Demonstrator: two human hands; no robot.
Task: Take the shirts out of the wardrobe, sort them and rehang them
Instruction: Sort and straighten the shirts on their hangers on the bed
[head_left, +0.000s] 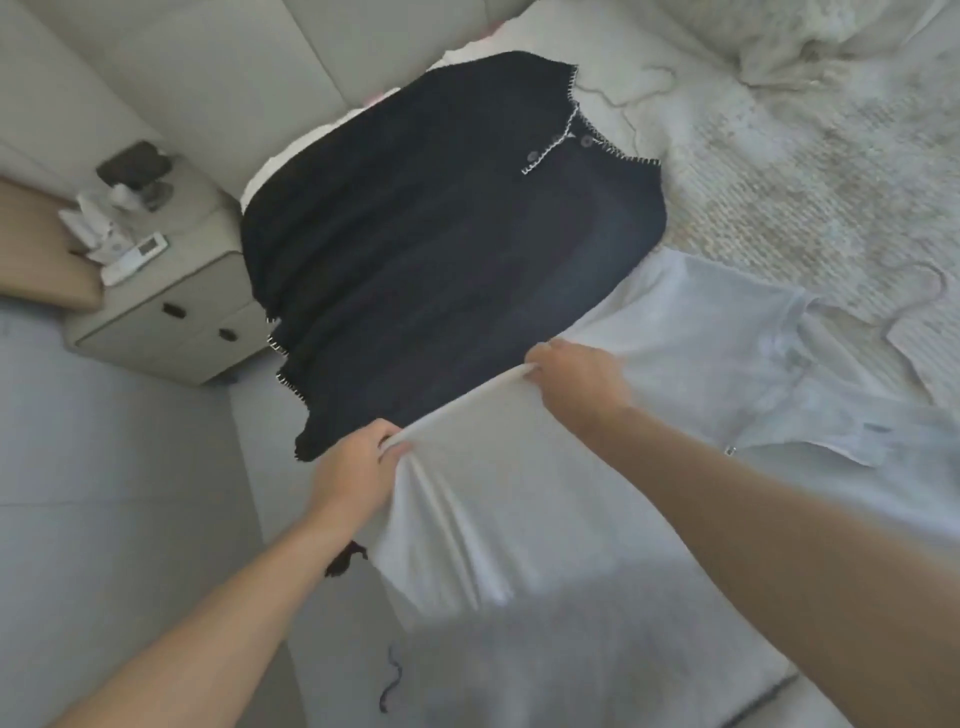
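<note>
A black knitted top (441, 249) with white stitched edging and dark buttons lies spread on the bed, over a pile of white and pink clothes. A white shirt (493, 509) hangs stretched in front of me. My left hand (353, 462) pinches its upper edge at the left. My right hand (576, 384) grips the same edge further right. Another white shirt (727, 353) lies flat on the bed to the right, partly under my right arm.
The bed (810, 171) has a pale patterned cover with thin wire hangers (919, 291) lying on it. A grey bedside cabinet (171, 306) at the left carries a remote, tissues and small items. A padded headboard (234, 67) runs behind. Grey floor lies at the lower left.
</note>
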